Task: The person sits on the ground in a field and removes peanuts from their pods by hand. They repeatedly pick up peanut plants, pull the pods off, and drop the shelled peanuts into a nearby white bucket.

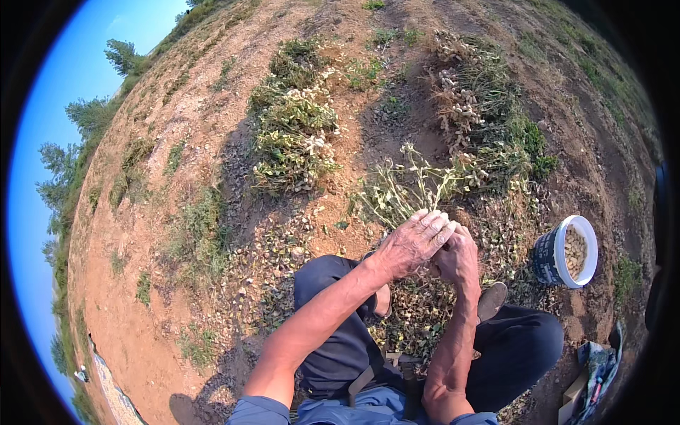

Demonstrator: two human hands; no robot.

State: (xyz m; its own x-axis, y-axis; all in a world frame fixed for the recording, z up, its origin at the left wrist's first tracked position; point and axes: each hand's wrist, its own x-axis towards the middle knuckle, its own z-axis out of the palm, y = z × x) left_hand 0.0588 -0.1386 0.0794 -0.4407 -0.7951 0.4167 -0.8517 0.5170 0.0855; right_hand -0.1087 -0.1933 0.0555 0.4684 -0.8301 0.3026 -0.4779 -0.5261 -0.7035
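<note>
My left hand (411, 247) grips the stems of an uprooted peanut plant (409, 186), whose leafy tops fan out beyond my fingers. Pressed against it on the right, my right hand (457, 254) is curled in front of the plant's lower end; what lies inside its fingers is mostly hidden. To the right stands a white-rimmed plastic bucket (559, 252) holding picked peanuts (575, 252). Beyond my hands, pulled peanut plants lie in a heap at the left (297, 127) and another at the right (494, 111), with pods showing on their roots.
My bent knees flank a litter of dry leaves (411, 313) on the soil. At the lower right lie a cardboard piece (574, 396) and a patterned cloth or bag (600, 372). A pale strip covered with small things (114, 390) lies far left, near a distant person (81, 374).
</note>
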